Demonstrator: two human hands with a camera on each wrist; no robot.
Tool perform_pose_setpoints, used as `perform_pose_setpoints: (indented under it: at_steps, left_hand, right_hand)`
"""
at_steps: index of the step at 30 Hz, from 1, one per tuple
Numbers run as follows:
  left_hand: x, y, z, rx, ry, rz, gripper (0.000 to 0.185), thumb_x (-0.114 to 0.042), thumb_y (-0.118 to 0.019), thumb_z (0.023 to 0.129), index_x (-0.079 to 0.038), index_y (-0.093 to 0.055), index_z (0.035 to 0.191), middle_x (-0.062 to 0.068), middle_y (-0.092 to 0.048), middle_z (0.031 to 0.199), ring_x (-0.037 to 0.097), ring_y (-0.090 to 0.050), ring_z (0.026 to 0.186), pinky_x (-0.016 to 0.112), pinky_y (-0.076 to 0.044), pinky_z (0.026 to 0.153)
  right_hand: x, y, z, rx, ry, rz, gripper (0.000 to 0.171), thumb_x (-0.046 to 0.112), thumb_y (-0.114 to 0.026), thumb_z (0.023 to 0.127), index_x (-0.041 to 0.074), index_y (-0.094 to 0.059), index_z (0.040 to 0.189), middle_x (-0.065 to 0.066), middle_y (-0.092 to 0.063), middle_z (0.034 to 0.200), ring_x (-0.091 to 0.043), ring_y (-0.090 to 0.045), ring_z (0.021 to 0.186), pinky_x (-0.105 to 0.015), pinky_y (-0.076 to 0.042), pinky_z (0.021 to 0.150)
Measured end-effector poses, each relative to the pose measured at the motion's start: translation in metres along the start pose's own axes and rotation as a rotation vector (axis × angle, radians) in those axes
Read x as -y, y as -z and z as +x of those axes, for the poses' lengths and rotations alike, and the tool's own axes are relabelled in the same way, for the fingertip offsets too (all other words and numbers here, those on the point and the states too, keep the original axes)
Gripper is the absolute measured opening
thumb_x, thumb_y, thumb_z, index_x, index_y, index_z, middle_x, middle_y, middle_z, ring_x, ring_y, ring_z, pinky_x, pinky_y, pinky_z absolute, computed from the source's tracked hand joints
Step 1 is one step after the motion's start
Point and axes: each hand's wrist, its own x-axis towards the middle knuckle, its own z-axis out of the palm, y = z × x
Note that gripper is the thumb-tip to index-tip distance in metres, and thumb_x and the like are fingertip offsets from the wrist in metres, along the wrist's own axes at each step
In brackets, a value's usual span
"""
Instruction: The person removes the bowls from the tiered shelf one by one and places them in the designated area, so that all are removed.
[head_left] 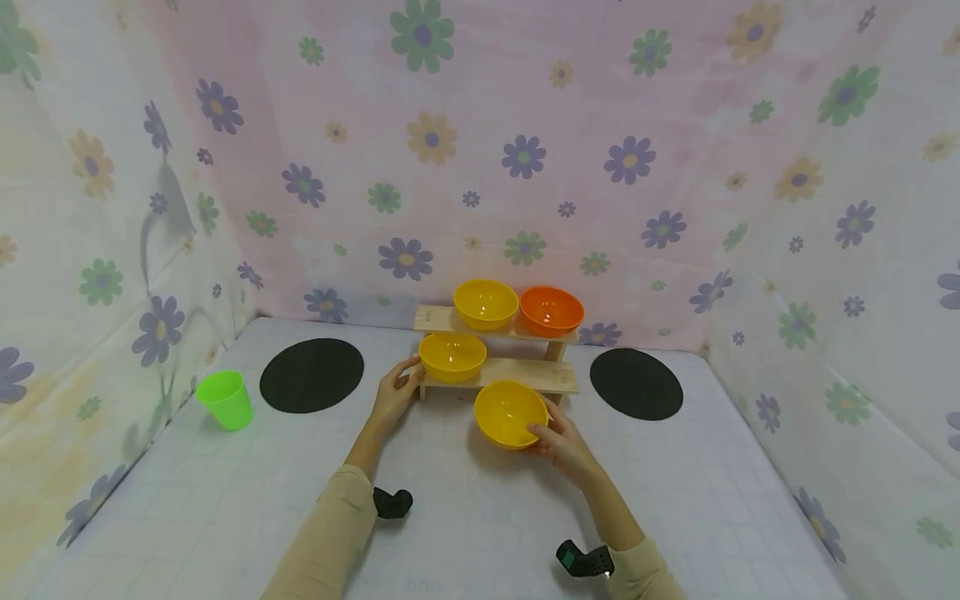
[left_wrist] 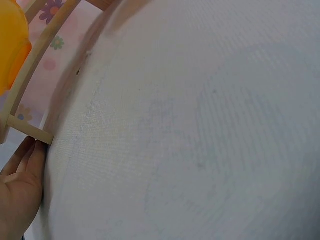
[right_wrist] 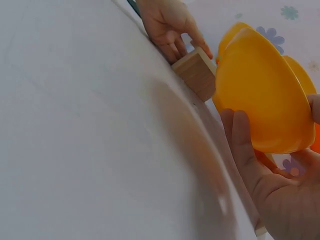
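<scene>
The head view looks down over the whole counter (head_left: pixel 225 500); both wrist views skim it closely, sharing the wooden rack (head_left: pixel 525 377).

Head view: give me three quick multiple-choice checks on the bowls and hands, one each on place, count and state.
1. Where is the orange bowl?
A. top tier of the wooden rack, right end
B. on the table
C. on a black mat

2. How many yellow bowls show?
A. one
B. two
C. three

3. What is the right hand doing?
A. lying flat on the table
B. holding the front yellow bowl
C. gripping the green cup

Answers: 1 A, it sits beside a yellow bowl on the upper shelf. 2 C, two on the rack, one in hand. 3 B, fingers grip its rim; the left hand touches the rack's end.
</scene>
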Motion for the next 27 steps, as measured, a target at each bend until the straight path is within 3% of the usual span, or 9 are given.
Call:
perform_pose_setpoints:
  at_steps: [5,12,15,20,27]
  left_hand:
    - [-0.004,0.0,-0.001,-0.002,0.018,-0.02,0.041,-0.009,-0.054,0.094,-0.004,-0.05,0.134,0.022,-0.05,0.133,0.03,-0.052,0.116,0.036,-0.047,0.094]
    - [-0.026,0.001,-0.014,0.021,0.014,-0.029,0.041,-0.003,-0.052,0.094,0.003,-0.047,0.134,0.029,-0.05,0.13,0.033,-0.052,0.115,0.045,-0.045,0.096]
    - [-0.029,0.001,-0.015,0.031,0.024,-0.032,0.042,-0.004,-0.051,0.094,0.002,-0.046,0.135,0.028,-0.051,0.129,0.034,-0.051,0.116,0.046,-0.045,0.097]
    - [-0.019,0.001,-0.009,0.031,0.032,-0.055,0.041,-0.005,-0.051,0.095,-0.001,-0.046,0.136,0.027,-0.052,0.129,0.033,-0.051,0.117,0.041,-0.046,0.096]
    - [0.0,0.001,0.0,0.007,0.027,-0.013,0.041,-0.012,-0.053,0.096,-0.006,-0.048,0.136,0.023,-0.053,0.13,0.029,-0.053,0.116,0.035,-0.048,0.093]
  right_hand:
    - [-0.005,-0.008,0.002,0.042,-0.005,0.003,0.065,0.003,-0.048,0.094,0.004,-0.015,0.15,-0.029,-0.018,0.15,-0.019,-0.061,0.093,-0.033,-0.055,0.08]
    - [-0.01,-0.021,0.007,0.053,0.002,-0.008,0.066,0.003,-0.049,0.092,0.002,-0.016,0.149,-0.032,-0.019,0.148,-0.021,-0.061,0.094,-0.035,-0.055,0.08]
    - [-0.012,-0.027,0.009,0.076,0.007,0.018,0.067,0.001,-0.049,0.091,0.001,-0.015,0.149,-0.034,-0.02,0.146,-0.021,-0.062,0.092,-0.036,-0.055,0.08]
    - [-0.016,-0.036,0.013,0.105,0.011,0.043,0.066,-0.001,-0.047,0.09,0.0,-0.016,0.149,-0.036,-0.023,0.144,-0.02,-0.062,0.089,-0.035,-0.056,0.078]
    - [-0.022,-0.048,0.017,0.154,0.013,0.021,0.066,0.002,-0.049,0.091,-0.001,-0.015,0.148,-0.037,-0.026,0.142,-0.022,-0.062,0.091,-0.04,-0.055,0.079]
